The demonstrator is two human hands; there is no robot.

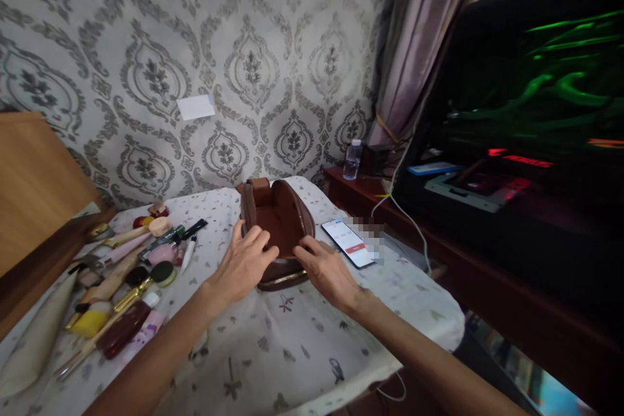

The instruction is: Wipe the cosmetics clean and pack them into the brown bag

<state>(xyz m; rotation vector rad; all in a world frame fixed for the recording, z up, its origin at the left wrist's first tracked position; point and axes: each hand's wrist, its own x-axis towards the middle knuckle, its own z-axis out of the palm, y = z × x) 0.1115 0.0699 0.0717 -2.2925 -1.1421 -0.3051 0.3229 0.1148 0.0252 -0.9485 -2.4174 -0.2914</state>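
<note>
Cloth-draped, the bench [266, 357] leaves an open stretch between its near edge and one brown bag [280, 270], set midway back. Cosmetics [124, 331] crowd the left side, too jumbled to count. One left hand [242, 260] and one right hand [330, 271] grip the bag, fingers clamped on either side of its near rim. Glossy and leather-like, it gapes wide, gold zipper [283, 282] along the front, reddish-brown lining [276, 227] showing. One phone [345, 239] lies near its right side, toward the bench's right edge. Farther back, one capped bottle [352, 162] stands on a ledge [337, 183] before patterned wallpaper [292, 78].
</note>
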